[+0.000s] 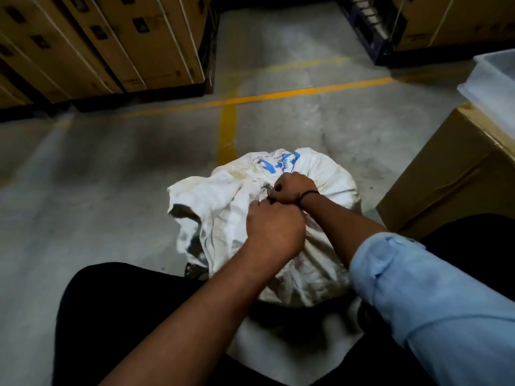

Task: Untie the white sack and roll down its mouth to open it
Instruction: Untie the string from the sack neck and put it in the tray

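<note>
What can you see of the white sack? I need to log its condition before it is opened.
The white sack looks like woven plastic cloth, crumpled and stained with yellowish and grey marks, with blue print near its far side. It stands full and rounded on the concrete floor, between the person's knees. Its mouth is still gathered at the top, loose cloth flopping to the left. The left hand and right hand are both closed at the gathered neck, on a thin dark tie.

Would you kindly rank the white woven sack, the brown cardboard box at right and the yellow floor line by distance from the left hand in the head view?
From the left hand:
1. White woven sack, directly under the hand, touching.
2. Brown cardboard box, to the right.
3. Yellow floor line, ahead across the floor.
</note>
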A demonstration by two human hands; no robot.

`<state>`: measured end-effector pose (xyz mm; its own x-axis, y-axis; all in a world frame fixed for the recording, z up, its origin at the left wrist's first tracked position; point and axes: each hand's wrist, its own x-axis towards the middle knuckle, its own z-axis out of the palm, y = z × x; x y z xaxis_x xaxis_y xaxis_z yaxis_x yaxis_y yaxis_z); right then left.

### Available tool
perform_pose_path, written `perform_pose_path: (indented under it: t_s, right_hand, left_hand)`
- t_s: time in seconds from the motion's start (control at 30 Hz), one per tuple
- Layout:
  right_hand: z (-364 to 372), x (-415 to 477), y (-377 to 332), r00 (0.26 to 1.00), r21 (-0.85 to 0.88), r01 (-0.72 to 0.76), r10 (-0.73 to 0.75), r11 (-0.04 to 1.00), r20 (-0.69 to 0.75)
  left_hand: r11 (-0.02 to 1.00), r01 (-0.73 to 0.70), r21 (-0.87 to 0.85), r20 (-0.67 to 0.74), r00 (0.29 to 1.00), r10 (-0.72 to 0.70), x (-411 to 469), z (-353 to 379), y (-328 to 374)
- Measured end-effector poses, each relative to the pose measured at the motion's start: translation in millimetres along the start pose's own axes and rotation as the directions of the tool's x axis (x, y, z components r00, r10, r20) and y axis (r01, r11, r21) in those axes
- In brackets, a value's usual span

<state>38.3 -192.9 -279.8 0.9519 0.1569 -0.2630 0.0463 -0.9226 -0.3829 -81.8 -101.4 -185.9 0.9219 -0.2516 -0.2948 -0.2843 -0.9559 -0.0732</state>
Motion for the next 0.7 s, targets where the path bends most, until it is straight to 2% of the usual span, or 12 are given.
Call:
perform_pose_path:
  t_s: [0.1, 0.27, 0.33, 0.4, 0.47, 0.5, 0.53, 0.57, 0.6, 0.63, 0.67, 0.7]
  right_hand:
    - [-8.0, 6.4, 5.3, 0.994, 0.1, -0.079, 0.07, 0.992, 0.086]
    - [-15.1, 5.1, 14.4, 0.987, 0.097, 0.032, -0.046, 0.995, 0.152]
    - [-14.8, 0.6, 15.4, 0.984, 0.048, 0.097, -0.103, 0.994, 0.146]
    - [-14.0, -2.4, 21.6, 0.976, 0.041, 0.155, -0.159, 0.987, 0.151]
    - [-15.4, -3.1, 28.9, 0.96, 0.053, 0.211, -0.217, 0.976, 0.179]
    - [-16.7, -3.4, 30.4, 0.953, 0.056, 0.225, -0.232, 0.973, 0.194]
    - [-15.3, -3.1, 30.4, 0.949, 0.053, 0.239, -0.245, 0.97, 0.198]
    - [-13.4, -4.6, 27.1, 0.948, 0.037, 0.251, -0.253, 0.967, 0.191]
    - [-12.2, -6.2, 24.4, 0.952, 0.027, 0.246, -0.247, 0.969, 0.179]
    - [-10.8, -4.9, 25.2, 0.961, 0.037, 0.225, -0.228, 0.974, 0.157]
    - [-7.9, -0.1, 27.3, 0.974, 0.042, 0.182, -0.186, 0.982, 0.133]
    - [-6.3, 0.8, 25.5, 0.983, 0.055, 0.133, -0.139, 0.99, 0.123]
  left_hand:
    - [0.999, 0.045, 0.003, 0.054, 0.998, -0.045, 16.8, 28.7, -18.9]
    - [0.999, -0.019, -0.032, -0.009, 1.0, 0.019, 65.0, 58.3, -79.0]
    - [0.989, -0.148, -0.023, 0.04, 0.988, 0.149, 83.4, 55.1, -105.5]
    - [0.932, -0.363, -0.007, 0.07, 0.929, 0.363, 102.7, 47.0, -141.5]
    - [0.861, -0.506, 0.051, 0.0, 0.862, 0.507, 122.9, 31.9, -192.5]
    - [0.872, -0.472, 0.134, -0.055, 0.875, 0.482, 130.4, 21.7, -219.0]
    - [0.914, -0.342, 0.217, -0.065, 0.93, 0.363, 133.8, 7.6, -238.5]
    - [0.949, -0.145, 0.279, -0.04, 0.986, 0.162, 136.1, -6.2, -248.5]
    - [0.948, 0.064, 0.312, 0.006, 0.998, -0.069, 136.7, -18.7, -246.5]
    - [0.929, 0.178, 0.325, 0.029, 0.98, -0.198, 133.8, -31.9, -232.3]
    - [0.927, 0.195, 0.319, -0.016, 0.98, -0.2, 129.4, -42.1, -210.7]
    - [0.944, 0.148, 0.294, -0.111, 0.987, -0.12, 128.0, -47.5, -184.3]
